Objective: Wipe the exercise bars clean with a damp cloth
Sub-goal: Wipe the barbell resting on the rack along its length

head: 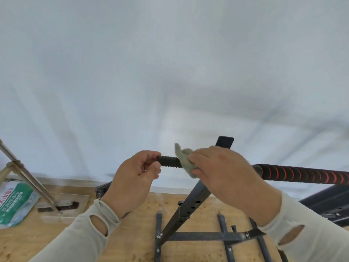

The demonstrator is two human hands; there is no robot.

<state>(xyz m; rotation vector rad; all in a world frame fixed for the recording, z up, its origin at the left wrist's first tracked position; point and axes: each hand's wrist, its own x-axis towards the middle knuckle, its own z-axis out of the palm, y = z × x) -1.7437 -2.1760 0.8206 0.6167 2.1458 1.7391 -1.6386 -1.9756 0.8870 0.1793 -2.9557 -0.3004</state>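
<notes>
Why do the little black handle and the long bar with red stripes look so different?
The ribbed black handle is short and plain black; the long padded bar is thicker and wound with red stripes. The left hand grips the handle's end while the right hand presses a green cloth round it; nothing touches the striped bar. Both are round and lie roughly level on the black frame.

My left hand [135,176] curls, thumb and fingers pinching; my right hand [217,171] sits just right of it, fingers bent and clutching. Both forearms reach forward in pale sleeves [81,235].
</notes>
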